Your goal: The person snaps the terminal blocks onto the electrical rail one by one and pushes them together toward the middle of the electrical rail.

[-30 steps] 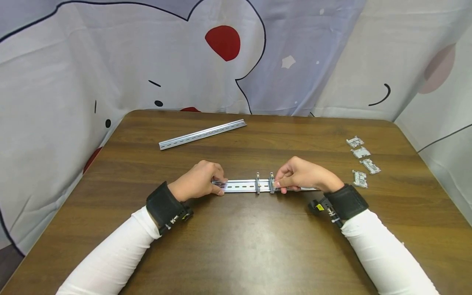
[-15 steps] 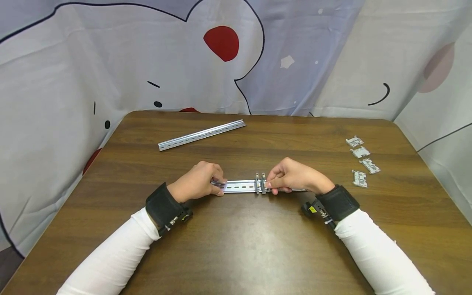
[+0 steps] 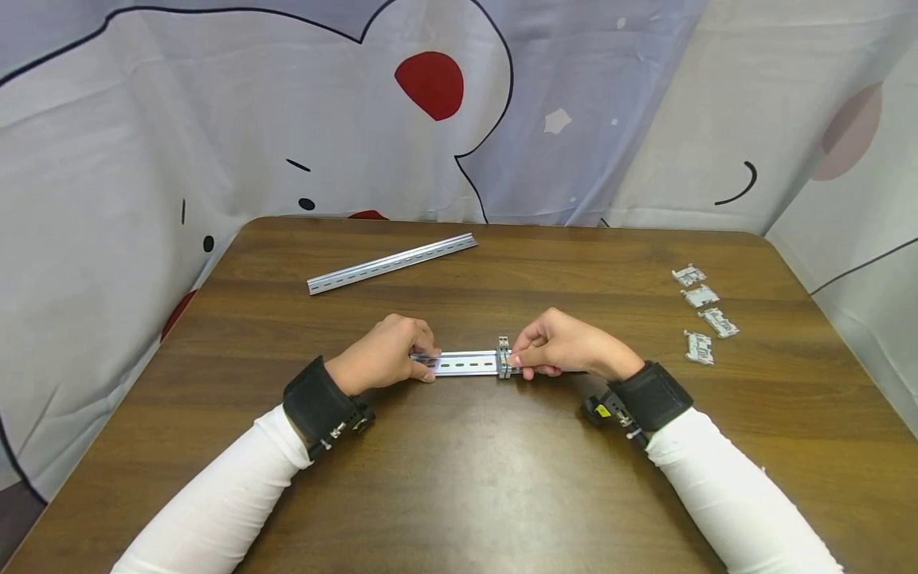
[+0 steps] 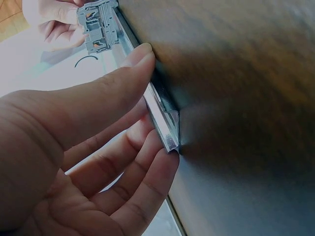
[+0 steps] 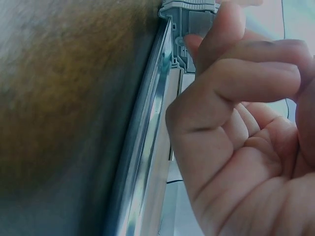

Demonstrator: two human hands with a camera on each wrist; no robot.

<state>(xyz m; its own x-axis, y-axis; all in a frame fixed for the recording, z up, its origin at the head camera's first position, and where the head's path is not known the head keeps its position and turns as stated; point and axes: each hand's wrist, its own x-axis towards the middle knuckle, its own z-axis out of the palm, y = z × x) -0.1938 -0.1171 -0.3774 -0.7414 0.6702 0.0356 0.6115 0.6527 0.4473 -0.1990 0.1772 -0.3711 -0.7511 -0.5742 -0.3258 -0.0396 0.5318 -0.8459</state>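
Behind the far edge of the worktop [image 3: 445,478] hung a printed cloth [image 3: 287,119]. Midway between the worktop's left and right edges, both forearms reached in from the near side. The left hand [image 3: 387,351] had its fingers bent round the slotted rail [image 3: 462,364] near its left end, thumb and fingertips on opposite long sides. The right hand [image 3: 574,347] had its fingers curled well in, thumb and fingertips appearing to pinch the outer of 2 grey blocks [image 3: 504,363], which stood side by side on the rail, seemingly touching. A spare rail [image 3: 392,264] lay slanted near the far edge, left of the middle. Toward the right edge, 4 loose blocks [image 3: 700,297] lay flat.

An off-centre push on the outer block could have skewed or unseated it; a slack left hold could have let the rail slide or twist under that sideways force.

The right hand covered much of the rail's right half, and how much of the block sat within its grasp was hidden. The right wrist view cut the block off at the top. Whether both blocks' feet were fully latched was too small to make out.
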